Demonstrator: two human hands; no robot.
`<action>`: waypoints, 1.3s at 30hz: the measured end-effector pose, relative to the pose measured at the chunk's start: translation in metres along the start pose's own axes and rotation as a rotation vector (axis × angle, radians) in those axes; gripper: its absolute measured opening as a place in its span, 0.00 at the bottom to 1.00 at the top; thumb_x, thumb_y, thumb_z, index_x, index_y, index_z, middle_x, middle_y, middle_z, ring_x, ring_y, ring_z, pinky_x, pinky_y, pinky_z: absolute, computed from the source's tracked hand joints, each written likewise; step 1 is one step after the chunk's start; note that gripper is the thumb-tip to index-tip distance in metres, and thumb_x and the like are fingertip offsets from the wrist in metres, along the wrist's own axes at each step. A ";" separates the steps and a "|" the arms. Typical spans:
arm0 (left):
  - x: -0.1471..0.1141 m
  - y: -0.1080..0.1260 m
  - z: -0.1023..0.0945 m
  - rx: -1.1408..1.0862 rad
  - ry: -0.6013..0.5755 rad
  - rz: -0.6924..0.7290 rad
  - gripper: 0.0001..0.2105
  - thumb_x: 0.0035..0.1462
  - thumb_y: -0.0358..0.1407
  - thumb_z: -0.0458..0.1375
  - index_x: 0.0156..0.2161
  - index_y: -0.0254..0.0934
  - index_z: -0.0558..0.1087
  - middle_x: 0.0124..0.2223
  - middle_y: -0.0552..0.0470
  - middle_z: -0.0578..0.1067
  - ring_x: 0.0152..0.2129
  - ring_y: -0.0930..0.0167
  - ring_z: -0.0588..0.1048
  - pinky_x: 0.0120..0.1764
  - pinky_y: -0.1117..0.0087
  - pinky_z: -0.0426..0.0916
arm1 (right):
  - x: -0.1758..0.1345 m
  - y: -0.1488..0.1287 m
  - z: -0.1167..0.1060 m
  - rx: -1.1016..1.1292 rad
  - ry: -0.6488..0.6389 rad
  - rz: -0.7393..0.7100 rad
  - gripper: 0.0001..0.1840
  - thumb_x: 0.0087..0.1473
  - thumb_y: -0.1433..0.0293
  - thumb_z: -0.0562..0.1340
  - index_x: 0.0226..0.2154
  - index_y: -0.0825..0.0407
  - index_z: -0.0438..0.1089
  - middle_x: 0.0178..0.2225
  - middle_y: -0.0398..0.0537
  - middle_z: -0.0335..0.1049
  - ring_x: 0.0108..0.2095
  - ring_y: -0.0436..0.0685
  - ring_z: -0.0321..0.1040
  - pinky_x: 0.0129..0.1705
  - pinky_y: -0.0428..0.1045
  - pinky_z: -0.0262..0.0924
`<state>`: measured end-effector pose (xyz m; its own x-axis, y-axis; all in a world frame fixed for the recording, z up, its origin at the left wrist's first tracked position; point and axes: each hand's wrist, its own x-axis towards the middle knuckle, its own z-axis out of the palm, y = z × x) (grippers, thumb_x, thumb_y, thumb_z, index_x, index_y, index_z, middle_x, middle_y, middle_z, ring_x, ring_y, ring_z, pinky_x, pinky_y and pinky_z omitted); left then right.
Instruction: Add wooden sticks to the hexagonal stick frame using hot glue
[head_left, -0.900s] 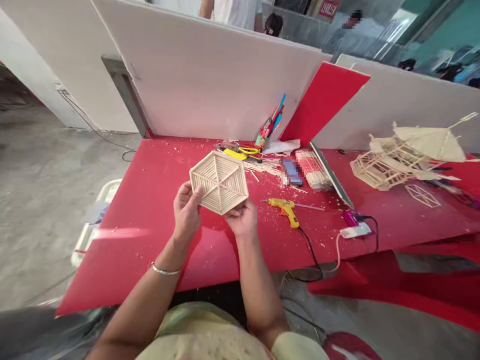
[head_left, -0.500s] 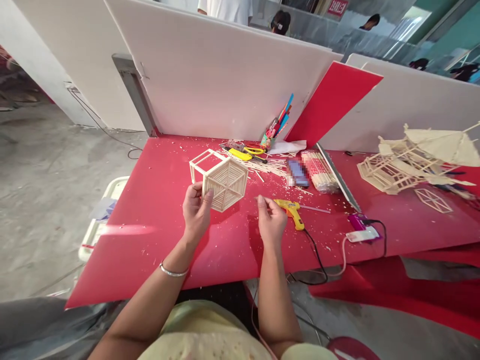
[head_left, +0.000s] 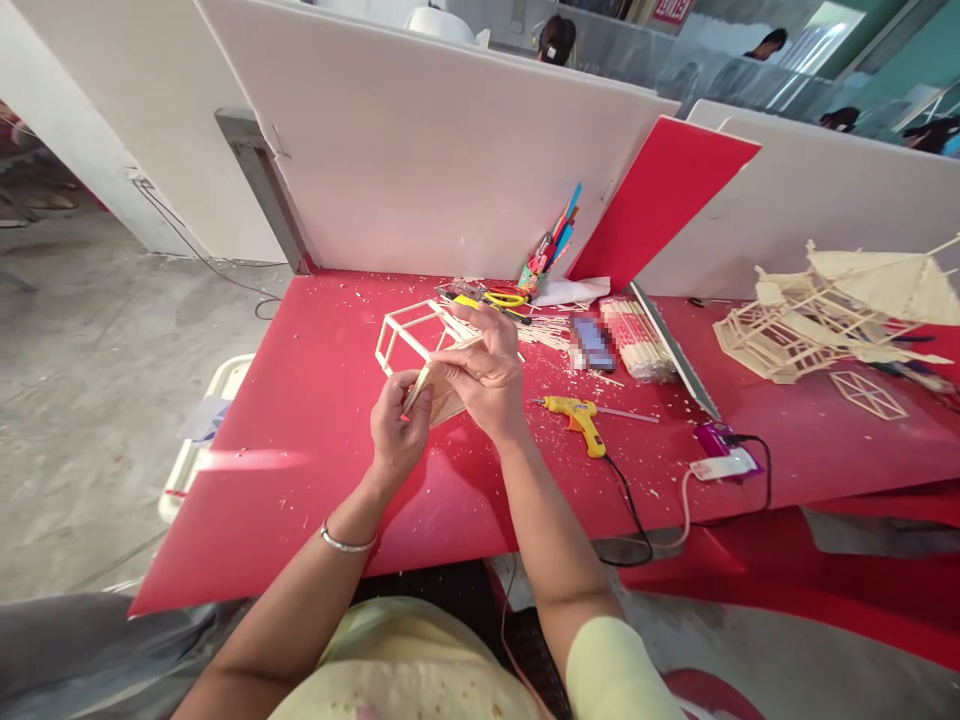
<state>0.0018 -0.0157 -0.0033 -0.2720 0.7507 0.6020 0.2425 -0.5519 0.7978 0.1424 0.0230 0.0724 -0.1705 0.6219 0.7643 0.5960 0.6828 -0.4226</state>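
Observation:
My left hand (head_left: 400, 425) is closed, thumb and fingers pinching the near edge of a hexagonal panel of thin wooden sticks (head_left: 450, 402). The panel is tilted nearly edge-on, and much of it is hidden. My right hand (head_left: 487, 375) reaches across it, thumb and forefinger pinched at the panel's upper edge, other fingers raised. Whether a small piece also sits in that pinch is hidden. Just behind the hands is an open wooden stick frame (head_left: 405, 335). A yellow hot glue gun (head_left: 577, 420) lies on the red table (head_left: 300, 420) to the right.
Loose sticks (head_left: 547, 332), yellow-handled pliers (head_left: 506, 299) and a pen cup (head_left: 534, 272) are at the back. A phone (head_left: 592, 345) lies beside bundled sticks (head_left: 637, 340). Farther right are a wooden model (head_left: 817, 320) and a power strip (head_left: 724, 465) with cords.
My right hand has moved left from beside the glue gun onto the panel. The panel has turned from facing me to nearly edge-on. My left hand keeps hold of it.

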 end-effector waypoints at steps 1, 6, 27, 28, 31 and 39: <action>0.000 0.001 0.000 0.013 -0.001 -0.002 0.07 0.64 0.33 0.61 0.47 0.40 0.76 0.37 0.53 0.77 0.31 0.72 0.72 0.34 0.71 0.66 | -0.002 0.001 0.000 0.018 0.025 0.010 0.06 0.61 0.67 0.69 0.38 0.36 0.81 0.60 0.38 0.68 0.69 0.63 0.53 0.69 0.68 0.58; 0.001 -0.001 0.001 -0.058 0.086 -0.090 0.07 0.64 0.36 0.63 0.47 0.41 0.75 0.37 0.53 0.76 0.31 0.72 0.72 0.36 0.71 0.67 | -0.017 0.001 -0.008 0.122 0.161 0.032 0.04 0.62 0.66 0.69 0.35 0.39 0.79 0.56 0.40 0.72 0.65 0.61 0.59 0.66 0.65 0.61; 0.020 -0.014 -0.002 -0.631 0.228 -0.450 0.15 0.55 0.40 0.72 0.42 0.38 0.74 0.39 0.52 0.77 0.32 0.73 0.77 0.37 0.71 0.73 | -0.089 0.037 -0.035 0.513 -0.336 0.569 0.36 0.68 0.44 0.51 0.19 0.48 0.71 0.24 0.46 0.75 0.29 0.55 0.74 0.36 0.51 0.67; 0.020 -0.014 -0.002 -0.638 0.214 -0.466 0.15 0.55 0.41 0.72 0.42 0.39 0.74 0.39 0.52 0.77 0.32 0.73 0.77 0.37 0.70 0.73 | -0.086 0.037 -0.036 0.437 -0.256 0.555 0.32 0.68 0.45 0.54 0.24 0.48 0.75 0.28 0.47 0.77 0.32 0.55 0.75 0.37 0.51 0.68; 0.019 -0.016 -0.001 -0.651 0.176 -0.492 0.15 0.55 0.42 0.71 0.41 0.39 0.73 0.38 0.52 0.77 0.31 0.73 0.77 0.37 0.70 0.73 | -0.069 0.034 -0.034 0.161 0.032 0.391 0.16 0.64 0.52 0.64 0.38 0.46 0.79 0.40 0.49 0.78 0.42 0.58 0.75 0.44 0.54 0.70; 0.018 -0.013 0.001 -0.670 0.155 -0.478 0.15 0.55 0.41 0.72 0.42 0.39 0.74 0.38 0.52 0.77 0.32 0.74 0.77 0.38 0.71 0.73 | -0.024 0.026 -0.014 -0.233 0.095 0.062 0.07 0.65 0.63 0.65 0.39 0.44 0.80 0.35 0.48 0.77 0.41 0.59 0.70 0.45 0.56 0.67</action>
<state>-0.0055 0.0050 -0.0031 -0.3422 0.9272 0.1526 -0.5231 -0.3229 0.7888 0.1726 0.0203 0.0501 -0.0602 0.6132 0.7876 0.7697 0.5309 -0.3545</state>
